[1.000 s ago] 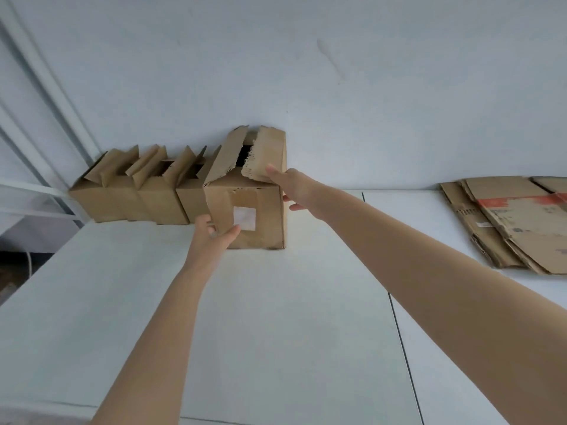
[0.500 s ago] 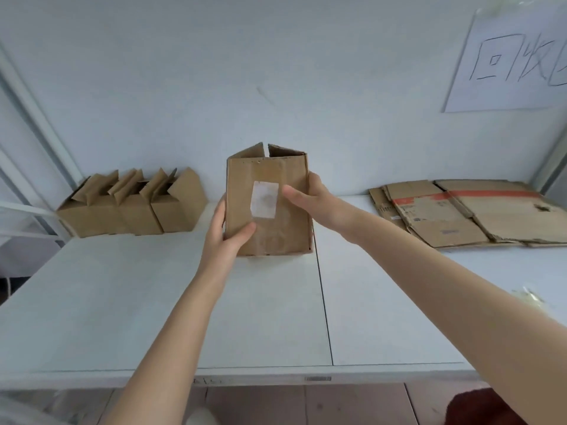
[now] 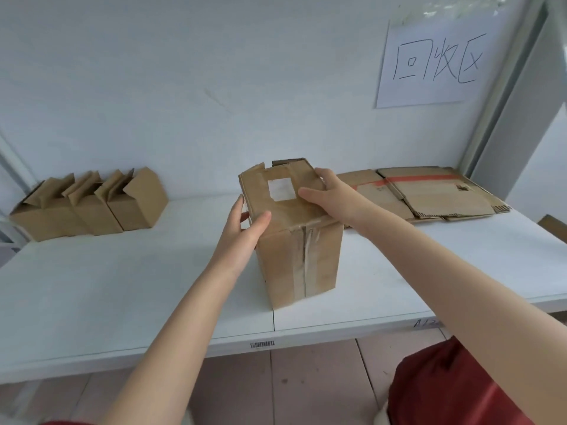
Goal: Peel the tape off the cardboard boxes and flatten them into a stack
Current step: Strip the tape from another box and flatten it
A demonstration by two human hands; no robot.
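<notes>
At table centre, near the front edge: cardboard box, white label face up, taped seam toward me; inside not visible. Left hand grips its 9 o'clock top edge, thumb on top. Right hand grips the 3 o'clock edge, fingers curled over. Half a second ago the label faced me. Three open boxes at 10 o'clock, contents hidden. One flattened stack at 2 o'clock.

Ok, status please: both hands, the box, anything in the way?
Left hand and right hand grip the box at its top. Tape still on the front seam. Three open boxes far left, flattened stack far right, both apart from it.
</notes>
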